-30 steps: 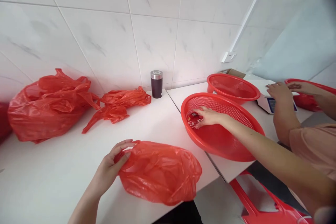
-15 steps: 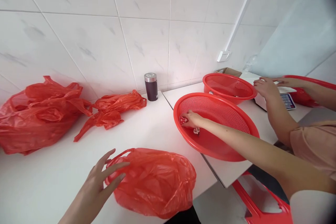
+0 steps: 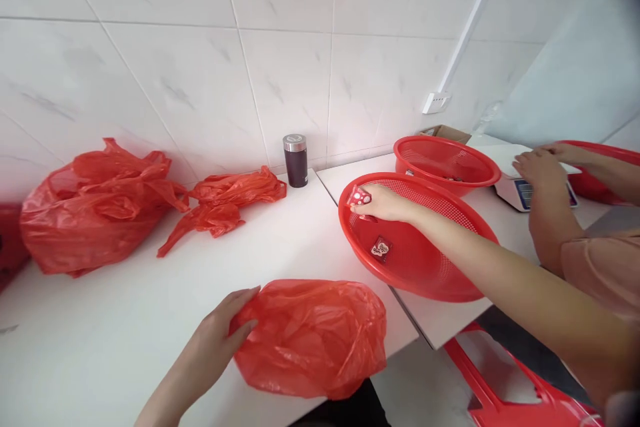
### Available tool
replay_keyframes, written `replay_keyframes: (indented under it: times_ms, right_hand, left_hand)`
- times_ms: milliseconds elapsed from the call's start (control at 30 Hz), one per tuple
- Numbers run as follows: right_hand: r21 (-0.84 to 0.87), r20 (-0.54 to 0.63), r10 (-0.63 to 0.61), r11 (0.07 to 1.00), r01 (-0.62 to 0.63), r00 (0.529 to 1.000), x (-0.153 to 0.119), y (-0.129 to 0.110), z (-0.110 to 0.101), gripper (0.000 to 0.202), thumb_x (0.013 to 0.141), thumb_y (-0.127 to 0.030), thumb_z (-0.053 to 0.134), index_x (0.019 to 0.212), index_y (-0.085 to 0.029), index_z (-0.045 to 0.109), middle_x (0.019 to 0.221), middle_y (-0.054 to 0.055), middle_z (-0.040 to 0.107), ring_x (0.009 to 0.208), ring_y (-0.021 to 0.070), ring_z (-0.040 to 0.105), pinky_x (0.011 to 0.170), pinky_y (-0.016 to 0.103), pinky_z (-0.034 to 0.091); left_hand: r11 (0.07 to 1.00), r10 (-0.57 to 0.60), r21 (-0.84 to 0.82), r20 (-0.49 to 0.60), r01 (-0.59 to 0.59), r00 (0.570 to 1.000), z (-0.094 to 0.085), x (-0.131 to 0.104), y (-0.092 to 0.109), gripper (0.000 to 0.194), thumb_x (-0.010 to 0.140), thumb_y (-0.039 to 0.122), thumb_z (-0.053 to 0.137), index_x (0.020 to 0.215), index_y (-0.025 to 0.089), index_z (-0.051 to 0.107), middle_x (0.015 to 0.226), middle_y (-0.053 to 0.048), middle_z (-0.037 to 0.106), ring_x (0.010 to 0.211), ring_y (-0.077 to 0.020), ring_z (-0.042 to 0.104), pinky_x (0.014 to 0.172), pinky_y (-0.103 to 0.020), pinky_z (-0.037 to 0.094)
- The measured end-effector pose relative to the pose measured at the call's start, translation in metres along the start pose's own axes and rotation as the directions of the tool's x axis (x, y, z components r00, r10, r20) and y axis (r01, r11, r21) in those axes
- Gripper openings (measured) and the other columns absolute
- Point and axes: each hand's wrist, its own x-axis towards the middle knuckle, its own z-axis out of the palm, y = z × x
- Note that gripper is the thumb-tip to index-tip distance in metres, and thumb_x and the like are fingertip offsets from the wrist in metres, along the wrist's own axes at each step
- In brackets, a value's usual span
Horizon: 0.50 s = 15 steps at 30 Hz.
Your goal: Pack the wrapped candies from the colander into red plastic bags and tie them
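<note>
My left hand (image 3: pixel 223 327) grips the left edge of a red plastic bag (image 3: pixel 320 340), with its thumb over the rim. The bag lies at the table's front edge with its mouth spread. My right hand (image 3: pixel 383 202) reaches into a large red plastic basket (image 3: pixel 420 290) and holds a small red packet with white dots (image 3: pixel 359 197) in its fingertips. Lower in the same basket lies another small packet (image 3: pixel 381 249), dark red with a pale print. Part of the right hand's fingers is hidden behind the held packet.
A bulging red bag (image 3: pixel 95 213) and a crumpled red bag (image 3: pixel 230 197) lie at the left. A dark tumbler (image 3: pixel 296 163) stands by the wall. Behind are a second red basket (image 3: pixel 445 177) and a scale (image 3: pixel 515 193), near a co-worker's hands (image 3: pixel 543 163). A red stool (image 3: pixel 480 380) is below.
My left hand has moved right and closed on the bag's edge. My right hand has raised the dotted packet a little inside the basket. The co-worker's hands have shifted over the scale.
</note>
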Motion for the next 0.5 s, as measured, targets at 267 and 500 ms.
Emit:
replay_keyframes:
  times_ms: [267,500]
  right_hand:
    - [0.429,0.463,-0.296,0.900,0.081,0.836,-0.054,-0.126,0.139,0.026,0.074,-0.036,0.067,0.090,-0.018,0.061,0.094,0.003,0.065,0.069,0.0124,0.060,0.057,0.021,0.045]
    - [0.076,0.343,-0.233,0.972,0.220,0.910,-0.060,-0.122,0.184,0.017,0.083,-0.032,0.058,0.091,-0.018,0.062,0.105,0.007,0.061,0.077,0.0148,0.061,0.063,0.024,0.041]
  left_hand:
    - [0.945,-0.080,-0.323,-0.102,0.043,0.992,0.025,0.007,0.019,0.047,0.090,0.041,0.049,0.135,0.031,0.048,0.140,-0.005,0.054,0.120,-0.0255,0.057,0.096,-0.038,0.048]
    - [0.933,-0.153,-0.356,-0.279,0.045,0.948,0.031,0.001,0.017,0.041,0.091,0.040,0.046,0.129,0.028,0.052,0.134,-0.005,0.058,0.117,-0.0236,0.058,0.093,-0.034,0.048]
